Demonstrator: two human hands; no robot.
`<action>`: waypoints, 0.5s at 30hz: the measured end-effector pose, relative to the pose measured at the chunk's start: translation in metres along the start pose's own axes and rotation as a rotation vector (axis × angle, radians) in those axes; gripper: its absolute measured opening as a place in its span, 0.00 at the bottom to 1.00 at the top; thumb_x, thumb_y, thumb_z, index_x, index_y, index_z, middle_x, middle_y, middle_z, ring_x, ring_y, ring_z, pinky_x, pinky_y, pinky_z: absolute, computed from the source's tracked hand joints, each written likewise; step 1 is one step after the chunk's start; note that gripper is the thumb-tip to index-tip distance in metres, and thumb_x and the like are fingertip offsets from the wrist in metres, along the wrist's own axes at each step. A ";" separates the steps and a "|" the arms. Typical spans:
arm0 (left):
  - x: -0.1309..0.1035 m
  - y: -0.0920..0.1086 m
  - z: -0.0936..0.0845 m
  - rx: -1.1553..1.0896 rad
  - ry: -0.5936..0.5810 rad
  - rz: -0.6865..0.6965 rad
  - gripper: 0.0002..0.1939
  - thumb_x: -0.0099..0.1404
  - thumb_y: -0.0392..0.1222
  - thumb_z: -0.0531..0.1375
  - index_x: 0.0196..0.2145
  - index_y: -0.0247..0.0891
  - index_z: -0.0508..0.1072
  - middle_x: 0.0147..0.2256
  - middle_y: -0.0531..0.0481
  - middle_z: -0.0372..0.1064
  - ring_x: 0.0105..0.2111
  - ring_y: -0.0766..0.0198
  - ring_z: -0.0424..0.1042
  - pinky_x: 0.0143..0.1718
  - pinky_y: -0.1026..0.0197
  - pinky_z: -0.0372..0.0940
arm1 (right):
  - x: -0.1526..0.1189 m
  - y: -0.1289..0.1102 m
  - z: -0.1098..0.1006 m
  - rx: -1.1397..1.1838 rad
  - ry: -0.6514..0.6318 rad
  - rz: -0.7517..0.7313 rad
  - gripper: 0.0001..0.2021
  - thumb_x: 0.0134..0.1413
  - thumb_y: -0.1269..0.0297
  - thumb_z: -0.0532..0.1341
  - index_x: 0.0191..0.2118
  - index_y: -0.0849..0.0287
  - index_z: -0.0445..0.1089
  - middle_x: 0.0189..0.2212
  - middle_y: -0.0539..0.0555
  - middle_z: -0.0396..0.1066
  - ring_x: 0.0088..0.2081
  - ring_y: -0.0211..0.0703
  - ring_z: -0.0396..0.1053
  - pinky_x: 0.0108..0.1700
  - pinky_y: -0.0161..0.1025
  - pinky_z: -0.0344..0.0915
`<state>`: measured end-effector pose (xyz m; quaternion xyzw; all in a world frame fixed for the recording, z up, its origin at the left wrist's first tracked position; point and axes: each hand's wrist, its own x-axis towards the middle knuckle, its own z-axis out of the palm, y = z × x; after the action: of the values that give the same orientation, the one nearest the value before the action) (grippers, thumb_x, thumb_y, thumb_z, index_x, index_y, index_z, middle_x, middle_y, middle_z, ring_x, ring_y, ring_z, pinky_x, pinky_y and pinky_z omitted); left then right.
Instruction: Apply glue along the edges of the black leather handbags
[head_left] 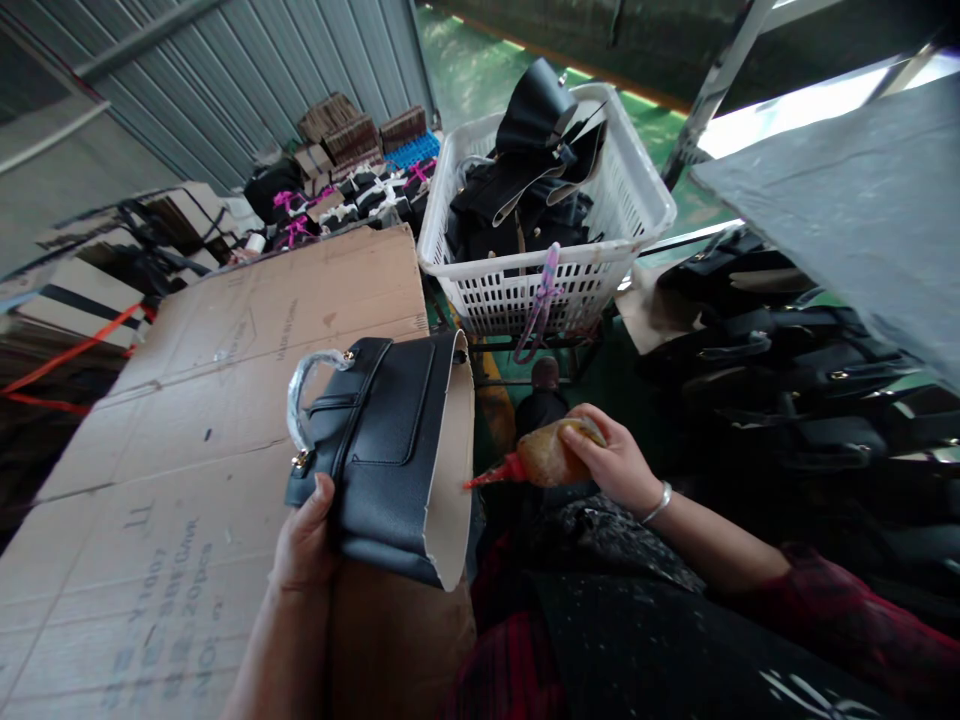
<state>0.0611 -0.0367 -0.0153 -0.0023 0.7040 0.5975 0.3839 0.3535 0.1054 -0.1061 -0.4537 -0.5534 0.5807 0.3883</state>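
Note:
My left hand (306, 540) grips the lower left side of a black handbag (394, 430), its thumb on top and its other fingers hidden beneath. The bag lies on the cardboard, its wrapped handle (301, 395) pointing left and its open, beige-edged side (454, 480) facing right. In my right hand (619, 465) is a squeeze bottle (555, 452) with amber contents and a red nozzle. The nozzle's tip points left, right at the bag's beige edge; whether it touches cannot be made out.
A white plastic basket (525, 290) heaped with black bag pieces (540, 150) stands ahead. Flattened cardboard (150, 430) covers the work surface on the left. Stacked bags with pink and white ties (360, 195) sit behind it. More black bags (787, 370) fill the right side under a grey sheet (847, 190).

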 end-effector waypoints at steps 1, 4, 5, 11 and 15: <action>0.000 0.000 0.000 -0.004 -0.002 0.012 0.23 0.42 0.54 0.70 0.32 0.37 0.76 0.31 0.45 0.76 0.50 0.44 0.69 0.53 0.50 0.64 | -0.005 -0.001 0.000 -0.013 -0.023 -0.017 0.13 0.49 0.53 0.61 0.28 0.58 0.64 0.21 0.47 0.60 0.24 0.36 0.59 0.26 0.33 0.59; 0.001 -0.001 0.001 -0.017 -0.005 0.058 0.23 0.40 0.53 0.71 0.33 0.38 0.76 0.30 0.48 0.76 0.48 0.45 0.70 0.52 0.51 0.64 | -0.017 -0.005 -0.002 -0.055 -0.090 -0.066 0.10 0.50 0.57 0.61 0.27 0.57 0.64 0.21 0.47 0.60 0.24 0.36 0.59 0.26 0.33 0.58; 0.000 -0.001 0.002 -0.018 -0.012 0.062 0.24 0.40 0.53 0.72 0.33 0.38 0.76 0.30 0.48 0.76 0.48 0.45 0.71 0.52 0.51 0.64 | -0.019 -0.005 -0.003 -0.066 -0.106 -0.080 0.10 0.50 0.58 0.61 0.27 0.57 0.64 0.21 0.47 0.60 0.24 0.37 0.59 0.26 0.34 0.58; -0.003 0.000 0.004 -0.019 -0.052 0.061 0.27 0.36 0.54 0.73 0.32 0.36 0.76 0.32 0.46 0.76 0.45 0.46 0.73 0.50 0.52 0.66 | -0.021 -0.011 -0.007 -0.138 -0.084 -0.173 0.08 0.51 0.61 0.60 0.27 0.57 0.63 0.22 0.48 0.60 0.24 0.38 0.59 0.26 0.36 0.58; -0.004 -0.001 0.006 -0.020 -0.065 0.094 0.27 0.37 0.53 0.73 0.33 0.36 0.76 0.33 0.47 0.76 0.44 0.47 0.73 0.50 0.52 0.66 | -0.012 -0.019 -0.010 -0.206 0.016 -0.294 0.07 0.50 0.63 0.60 0.26 0.56 0.61 0.23 0.49 0.59 0.25 0.38 0.58 0.28 0.37 0.57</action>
<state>0.0674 -0.0331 -0.0139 0.0465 0.6845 0.6217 0.3780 0.3655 0.0989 -0.0854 -0.4097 -0.6673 0.4542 0.4249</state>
